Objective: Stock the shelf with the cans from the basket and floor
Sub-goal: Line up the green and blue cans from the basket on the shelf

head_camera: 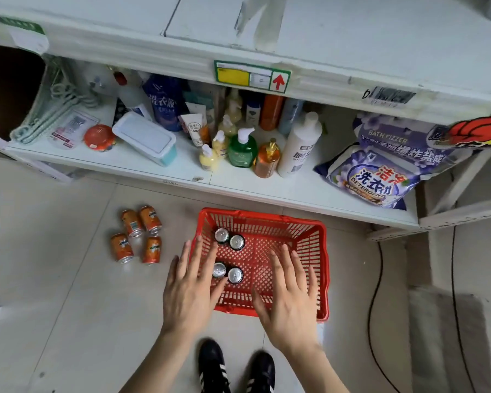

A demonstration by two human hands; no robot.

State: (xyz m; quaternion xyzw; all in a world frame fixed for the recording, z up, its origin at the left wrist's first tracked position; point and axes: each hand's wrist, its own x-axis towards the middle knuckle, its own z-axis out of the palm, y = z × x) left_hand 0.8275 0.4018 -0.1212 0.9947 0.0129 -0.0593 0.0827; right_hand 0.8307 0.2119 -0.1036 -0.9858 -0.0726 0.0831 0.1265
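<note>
A red plastic basket (318, 251) with a lattice floor and walls stands on the pale tiled floor (68, 307), just in front of the low white metal shelf (267, 191). Inside the basket, four upright drink cans with silver tops (229, 256) stand in two pairs on its left half: one pair toward 12 o'clock, the other toward 6 o'clock. Their body colour is hard to tell from above.

The left hand (189, 293) hovers over the left rim of the basket, palm down, all fingers spread and holding nothing; its thumb tip lies next to the nearer pair of cans, but I cannot tell if it touches them. The right hand (291, 302) hovers over the right half of the basket, also flat, fingers apart and empty.

At 9 o'clock from the basket, four orange drink cans (138, 235) lie on the floor in a loose group, tilted on their sides, well apart from the hands.

On the shelf, at 12 o'clock from the basket, stand a green pump bottle (242, 148), an amber pump bottle (267, 161) and a tall white bottle (299, 146). A purple detergent bag (372, 180) lies at about 1 o'clock. At 6 o'clock, two black shoes with white stripes (236, 370) are visible between the forearms.
</note>
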